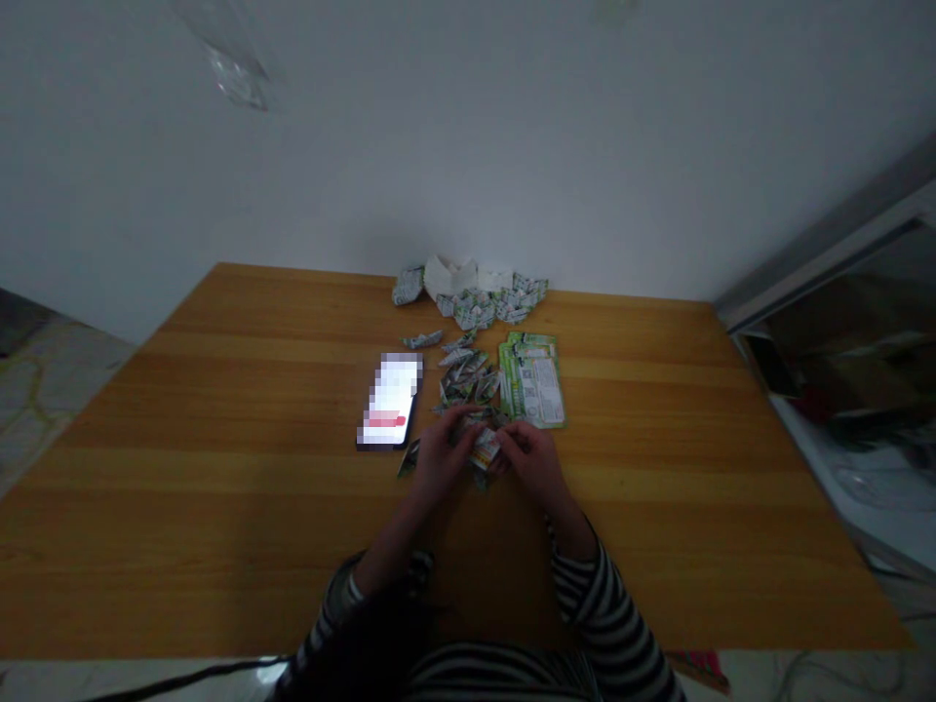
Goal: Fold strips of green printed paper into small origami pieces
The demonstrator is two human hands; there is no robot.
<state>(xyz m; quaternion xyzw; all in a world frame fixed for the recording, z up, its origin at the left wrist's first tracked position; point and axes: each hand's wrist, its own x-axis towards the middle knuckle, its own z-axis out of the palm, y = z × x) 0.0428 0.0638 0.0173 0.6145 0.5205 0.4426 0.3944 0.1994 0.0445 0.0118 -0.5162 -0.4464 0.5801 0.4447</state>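
- Your left hand (443, 455) and right hand (537, 466) are together at the counter (219, 468), just in front of the pile of folded printed pieces (464, 380).
- Fingers (516, 439) on both hands are closed, pinching a small folded printed piece (484, 448) between them. Its exact fold and the fingertips' grip are partly hidden.
- The rest of the pile touches or nearly touches your left hand's fingers. The pieces are loose, so a sideways wrist move could drag or scatter them.
- A loose folded scrap (408, 458) sits just left of the pile, beside your left hand. A careless elbow or wrist move could push it around or crush it.
- The black phone (390, 400) lies left of the pile, near your left hand. A bump could shove it into the pieces, and anything landing on it could slide.
- The stack of green-printed sheets (532, 380) sits right of the pile, near your right hand. Its edge overlaps the pile's side, so pulling a sheet could disturb neighbouring pieces.
- Crumpled printed scraps (504, 302) and white paper (449, 276) lie beyond the pile, against the wall. Anything pushed that way could mix with them.
- Pinching hard on thin paper could tear it, or a fold could spring open.
- Light is dim and your hands shade the work, so misaligned folds are easy to miss.
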